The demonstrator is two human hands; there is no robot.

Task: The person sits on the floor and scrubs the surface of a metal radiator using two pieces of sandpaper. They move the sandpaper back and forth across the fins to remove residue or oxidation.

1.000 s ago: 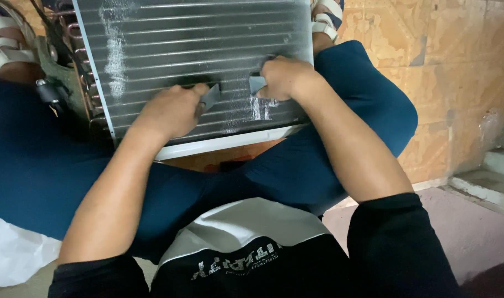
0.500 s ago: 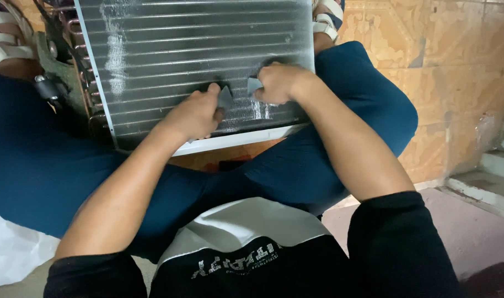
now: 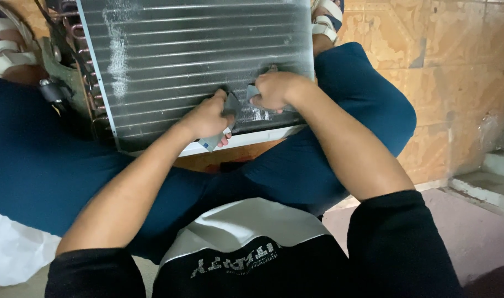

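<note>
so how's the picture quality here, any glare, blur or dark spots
Head view: mostly sharp, with even, soft light; pale sheen streaks on the finned metal coil, no harsh glare. Left hand and right hand, each gripping a small grey tool, look slightly soft at the fingers. The copper tubing at the coil's left edge sits in deep shadow.

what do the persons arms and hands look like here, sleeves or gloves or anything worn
Both arms are bare from the upper arm down, each ending in a short black fabric sleeve. The left hand and right hand are bare too: no gloves, rings, watch or wristband show. The forearms look smooth and unmarked, with no visible tattoos or bandages. Fingernails are too small to tell.
</note>
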